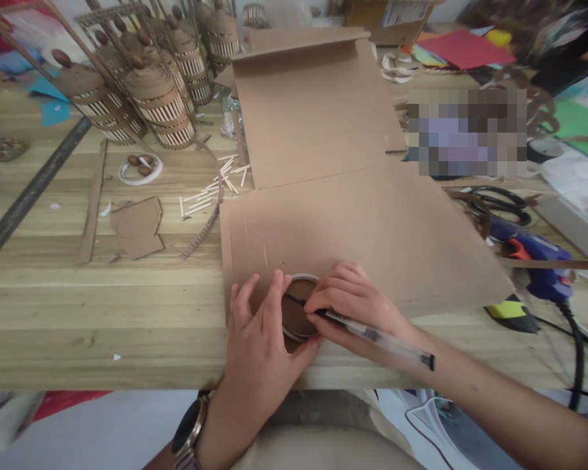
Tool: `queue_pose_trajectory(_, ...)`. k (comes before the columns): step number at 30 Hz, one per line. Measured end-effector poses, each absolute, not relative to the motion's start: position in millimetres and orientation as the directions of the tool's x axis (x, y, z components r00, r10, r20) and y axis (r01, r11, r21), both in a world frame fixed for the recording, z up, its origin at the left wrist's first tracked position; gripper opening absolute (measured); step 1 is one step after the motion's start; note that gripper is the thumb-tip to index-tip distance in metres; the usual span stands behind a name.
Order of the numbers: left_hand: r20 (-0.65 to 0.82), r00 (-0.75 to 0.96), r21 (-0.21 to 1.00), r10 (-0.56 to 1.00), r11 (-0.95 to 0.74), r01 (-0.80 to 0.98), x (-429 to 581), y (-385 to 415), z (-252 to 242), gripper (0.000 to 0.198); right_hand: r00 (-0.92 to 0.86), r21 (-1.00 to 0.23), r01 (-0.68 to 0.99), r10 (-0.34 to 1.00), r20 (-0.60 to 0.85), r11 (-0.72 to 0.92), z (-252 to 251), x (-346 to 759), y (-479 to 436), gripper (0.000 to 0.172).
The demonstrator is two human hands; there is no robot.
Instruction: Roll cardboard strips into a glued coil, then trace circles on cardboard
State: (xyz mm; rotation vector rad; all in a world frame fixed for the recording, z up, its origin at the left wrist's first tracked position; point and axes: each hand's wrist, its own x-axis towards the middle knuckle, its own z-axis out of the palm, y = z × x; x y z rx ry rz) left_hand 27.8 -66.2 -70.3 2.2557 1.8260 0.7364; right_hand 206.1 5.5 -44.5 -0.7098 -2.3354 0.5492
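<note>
My left hand [262, 333], a watch on its wrist, steadies a round white-rimmed ring [304, 277], with its thumb and fingers set around the rim. The ring lies flat near the front edge of a brown cardboard sheet [338, 222], and brown shows inside it. In my right hand [355, 303] is a pen [385, 339] with a clear barrel and black ends. The pen slants across the ring, its tip end close to the inner left side of the rim, near my left fingers. Whether the tip touches the cardboard I cannot tell.
Several cardboard lanterns [159, 108] stand at the back left. Thin sticks [210, 196], a cardboard offcut [138, 227] and a white ring with brown beads [140, 168] lie left of the sheet. At right are a blue glue gun [543, 254] and a yellow-black tool [512, 314].
</note>
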Motion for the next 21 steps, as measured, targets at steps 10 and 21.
queue_pose_trajectory(10,0.285,0.130,0.407,0.950,-0.243,0.880,29,-67,-73,0.088,-0.635,-0.385,0.483,0.618,0.464,0.786,-45,216,-6,0.010)
queue_pose_trajectory(21,0.258,0.122,0.418,0.958,-0.225,0.880,29,-67,-72,0.087,-0.659,-0.304,0.559,0.635,0.403,0.772,-42,219,-10,0.016)
